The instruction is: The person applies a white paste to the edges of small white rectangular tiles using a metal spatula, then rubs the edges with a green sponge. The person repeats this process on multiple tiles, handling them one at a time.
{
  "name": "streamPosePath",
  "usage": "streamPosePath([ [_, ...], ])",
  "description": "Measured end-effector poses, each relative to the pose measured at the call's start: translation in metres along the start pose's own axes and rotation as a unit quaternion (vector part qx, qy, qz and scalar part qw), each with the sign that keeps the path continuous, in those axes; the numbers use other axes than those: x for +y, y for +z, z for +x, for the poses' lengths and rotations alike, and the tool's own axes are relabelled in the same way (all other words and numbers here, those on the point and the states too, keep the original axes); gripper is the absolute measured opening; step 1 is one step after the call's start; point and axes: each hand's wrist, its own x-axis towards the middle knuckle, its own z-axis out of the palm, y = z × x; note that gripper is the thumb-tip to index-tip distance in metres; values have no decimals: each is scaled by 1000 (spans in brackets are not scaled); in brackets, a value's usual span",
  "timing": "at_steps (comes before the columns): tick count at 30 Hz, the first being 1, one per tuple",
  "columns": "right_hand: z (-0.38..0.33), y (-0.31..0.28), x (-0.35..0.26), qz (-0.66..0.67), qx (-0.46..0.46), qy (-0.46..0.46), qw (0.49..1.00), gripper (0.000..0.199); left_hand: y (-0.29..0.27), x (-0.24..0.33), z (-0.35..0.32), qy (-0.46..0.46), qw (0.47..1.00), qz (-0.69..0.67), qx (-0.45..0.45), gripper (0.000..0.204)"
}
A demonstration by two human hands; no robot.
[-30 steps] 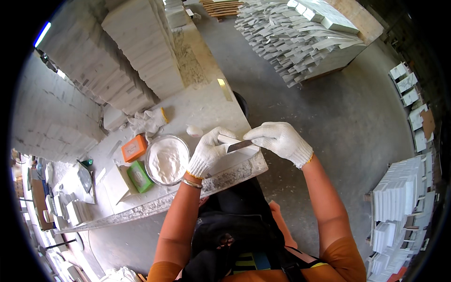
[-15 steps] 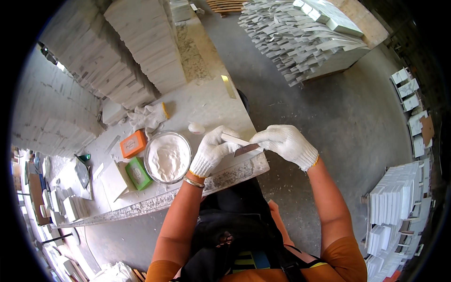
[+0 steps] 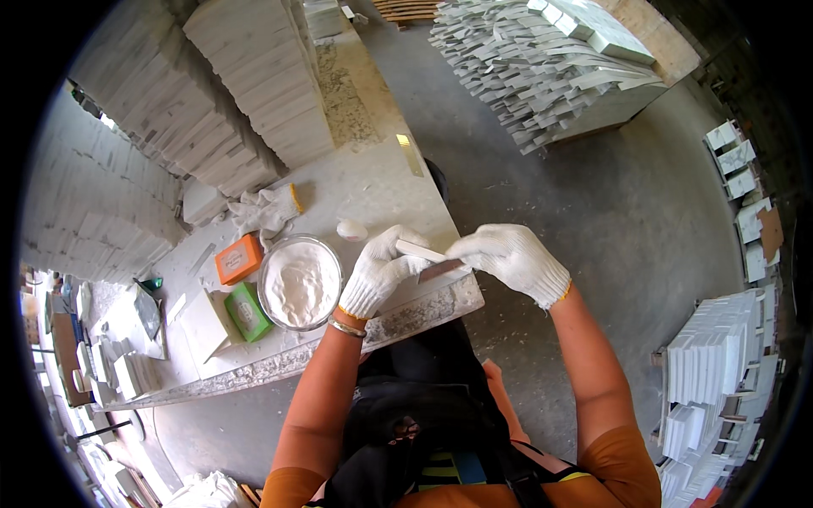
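Both my hands wear white knit gloves and meet above the front right corner of the table. My left hand (image 3: 378, 269) is closed around a narrow white stone strip (image 3: 417, 250), whose end points toward my other hand. My right hand (image 3: 511, 260) pinches a flat metal scraper blade (image 3: 439, 270) just below the strip. Whether the blade touches the strip I cannot tell. Left of my left hand stands a clear round bowl (image 3: 262, 284) of white paste (image 3: 298, 284). A small white lump (image 3: 351, 229) lies just beyond that hand.
An orange box (image 3: 238, 259), a green box (image 3: 248, 312) and a spare glove (image 3: 265, 211) lie around the bowl. Tall stacks of stone strips (image 3: 262, 85) rise at the back left of the table (image 3: 373, 186). Another strip pile (image 3: 542, 76) stands across the floor, with tile stacks (image 3: 707, 356) at right.
Both hands have shifted very slightly left, with the strip and the blade still in them. The blade's face looks a little lighter now.
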Motion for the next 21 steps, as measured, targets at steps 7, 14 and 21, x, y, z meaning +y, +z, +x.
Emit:
streamPosePath([
  [7, -9, 6, 5, 36, 67, -25, 997, 19, 1, -4, 2, 21, 998, -54, -22, 25],
  [14, -20, 11, -7, 36, 95, 17, 995, 21, 0, -10, 1, 24, 998, -58, -12, 28],
  [21, -35, 32, -14, 23, 180, 28, 983, 27, 3, -14, 0, 23, 997, -72, 1, 26],
])
